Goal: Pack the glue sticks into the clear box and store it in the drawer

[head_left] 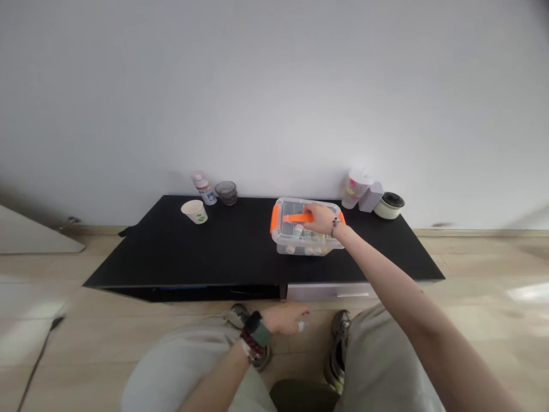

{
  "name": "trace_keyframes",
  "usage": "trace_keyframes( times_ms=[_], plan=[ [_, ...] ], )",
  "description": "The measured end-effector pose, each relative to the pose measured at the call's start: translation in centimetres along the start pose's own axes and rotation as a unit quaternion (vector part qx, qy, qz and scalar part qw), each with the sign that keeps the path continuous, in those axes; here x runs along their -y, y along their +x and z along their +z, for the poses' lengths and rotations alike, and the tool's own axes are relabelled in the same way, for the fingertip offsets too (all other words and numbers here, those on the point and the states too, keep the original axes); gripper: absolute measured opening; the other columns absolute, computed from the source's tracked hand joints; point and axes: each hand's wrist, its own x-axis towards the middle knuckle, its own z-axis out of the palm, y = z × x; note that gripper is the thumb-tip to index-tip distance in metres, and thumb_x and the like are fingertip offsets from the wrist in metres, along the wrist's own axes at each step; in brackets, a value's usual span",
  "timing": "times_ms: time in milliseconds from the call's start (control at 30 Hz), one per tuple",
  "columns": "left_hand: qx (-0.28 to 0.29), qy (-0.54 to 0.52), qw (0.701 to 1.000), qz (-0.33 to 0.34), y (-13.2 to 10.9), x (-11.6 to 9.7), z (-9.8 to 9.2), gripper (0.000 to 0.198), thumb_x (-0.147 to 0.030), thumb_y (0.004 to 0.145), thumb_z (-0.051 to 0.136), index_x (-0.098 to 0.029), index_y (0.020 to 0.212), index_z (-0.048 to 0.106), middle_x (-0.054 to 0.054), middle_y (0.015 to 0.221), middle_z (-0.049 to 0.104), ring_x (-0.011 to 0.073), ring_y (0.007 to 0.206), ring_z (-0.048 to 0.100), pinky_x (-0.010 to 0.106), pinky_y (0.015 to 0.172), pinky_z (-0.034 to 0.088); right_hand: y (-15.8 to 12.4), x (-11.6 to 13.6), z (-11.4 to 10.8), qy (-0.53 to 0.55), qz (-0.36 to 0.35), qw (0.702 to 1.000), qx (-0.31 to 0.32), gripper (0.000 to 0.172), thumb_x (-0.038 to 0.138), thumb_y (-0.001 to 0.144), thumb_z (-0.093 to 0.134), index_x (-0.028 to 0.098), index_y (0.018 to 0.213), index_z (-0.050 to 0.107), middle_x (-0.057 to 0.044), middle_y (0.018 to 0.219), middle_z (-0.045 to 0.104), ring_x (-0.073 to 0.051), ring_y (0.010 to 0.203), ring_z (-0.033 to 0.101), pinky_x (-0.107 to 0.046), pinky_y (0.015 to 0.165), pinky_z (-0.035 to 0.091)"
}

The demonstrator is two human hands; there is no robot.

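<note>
Your right hand point(321, 217) is closing around the orange handle point(295, 218) on the lid of the clear box point(286, 239), its fingers wrapping the bar. The box is sitting on the black bench point(240, 252), right of centre, with an orange latch point(274, 218) showing at its left end; pale small items point(298, 230) are showing through the plastic. Your left hand point(285, 319) is hovering in front of the bench, between your knees, fingers loosely spread, and a dark watch point(257, 328) is circling that wrist. Toward the wall, left side: a paper cup point(195, 211) is standing near a spray bottle point(206, 190) and a glass bowl point(227, 193). Right side: a patterned cup point(354, 190), a white carton point(371, 197) and a round pot point(388, 207) are standing close together.
</note>
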Motion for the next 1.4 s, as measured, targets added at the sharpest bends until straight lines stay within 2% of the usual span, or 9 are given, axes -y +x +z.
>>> trace_keyframes(
  times_ms=[100,267,367,500,633,733,1067,1200,1400],
  plan=[
    [-0.008,-0.117,0.99,0.079,-3.2,-1.3,-6.9,0.039,-0.038,0.093,0.048,-0.023,0.127,0.06,0.006,0.116,0.071,0.0211,0.104,0.067,0.033,0.093,0.051,1.3,0.2,1.1,0.011,-0.007,1.0,0.003,0.029,0.029,0.076,0.066,0.016,0.102,0.064,-0.009,0.099,0.067,-0.021,0.089,0.061,-0.027,0.073,0.043],
    [-0.423,-0.173,0.889,0.022,-3.6,1.2,-15.3,0.04,-0.041,0.092,0.048,-0.017,0.122,0.059,0.011,0.119,0.066,0.022,0.112,0.062,0.039,0.1,0.047,2.5,0.8,2.9,0.035,-0.017,0.999,0.006,0.027,0.033,0.08,0.065,0.015,0.101,0.065,-0.008,0.1,0.065,-0.021,0.089,0.06,-0.029,0.077,0.044],
    [-0.522,-0.192,0.829,-0.058,-1.0,4.4,-16.4,0.043,-0.035,0.09,0.051,-0.012,0.126,0.053,0.016,0.127,0.061,0.0229,0.116,0.06,0.04,0.103,0.045,2.5,1.1,3.6,0.054,-0.04,0.998,0.014,0.025,0.029,0.081,0.063,0.016,0.102,0.065,-0.008,0.1,0.063,-0.02,0.091,0.058,-0.03,0.08,0.044],
    [-0.476,-0.181,0.846,-0.157,1.6,6.5,-15.8,0.047,-0.033,0.093,0.047,-0.01,0.134,0.048,0.019,0.13,0.061,0.0257,0.119,0.06,0.041,0.104,0.043,1.1,0.0,3.9,0.077,-0.08,0.993,-0.045,0.031,0.02,0.081,0.059,0.017,0.112,0.064,-0.009,0.109,0.062,-0.023,0.107,0.054,-0.035,0.095,0.042],
    [-0.409,-0.133,0.878,-0.211,2.3,6.1,-15.6,0.051,-0.04,0.096,0.042,-0.012,0.138,0.048,0.019,0.127,0.064,0.0316,0.12,0.059,0.043,0.099,0.045,-1.4,-3.3,3.7,0.08,0.118,0.976,-0.166,0.038,0.027,0.089,0.051,0.013,0.124,0.058,-0.016,0.12,0.061,-0.029,0.114,0.053,-0.039,0.098,0.04],
    [-0.394,-0.105,0.884,-0.23,2.5,5.7,-15.5,0.056,-0.049,0.096,0.039,-0.015,0.139,0.048,0.019,0.124,0.066,0.0334,0.115,0.062,0.043,0.094,0.047,-2.5,-5.4,4.0,0.13,0.257,0.953,-0.097,0.039,0.041,0.096,0.045,0.015,0.118,0.061,-0.015,0.109,0.068,-0.028,0.099,0.062,-0.035,0.084,0.045],
    [-0.402,-0.065,0.872,-0.27,3.1,5.5,-15.7,0.05,-0.047,0.098,0.034,-0.016,0.134,0.052,0.018,0.116,0.069,0.0336,0.108,0.066,0.038,0.086,0.047,-2.5,-8.1,5.5,0.16,0.279,0.946,-0.029,0.035,0.026,0.097,0.035,0.016,0.089,0.067,-0.01,0.087,0.071,-0.021,0.08,0.067,-0.029,0.07,0.048],
    [-0.395,-0.03,0.875,-0.278,2.9,5.2,-15.8,0.05,-0.047,0.098,0.033,-0.016,0.132,0.053,0.018,0.11,0.071,0.035,0.104,0.067,0.039,0.084,0.047,-2.0,-6.6,5.1,0.147,0.134,0.958,-0.206,0.036,0.034,0.096,0.041,0.016,0.121,0.06,-0.014,0.117,0.066,-0.026,0.109,0.061,-0.041,0.094,0.048],
    [-0.374,-0.005,0.883,-0.281,2.6,5.5,-16.0,0.043,-0.033,0.097,0.031,-0.013,0.127,0.054,0.021,0.107,0.07,0.0369,0.101,0.067,0.041,0.082,0.046,-0.9,-3.3,5.3,0.079,-0.094,0.987,-0.108,0.035,0.036,0.097,0.048,0.021,0.125,0.063,-0.012,0.126,0.061,-0.026,0.12,0.052,-0.047,0.104,0.043]
  ],
)
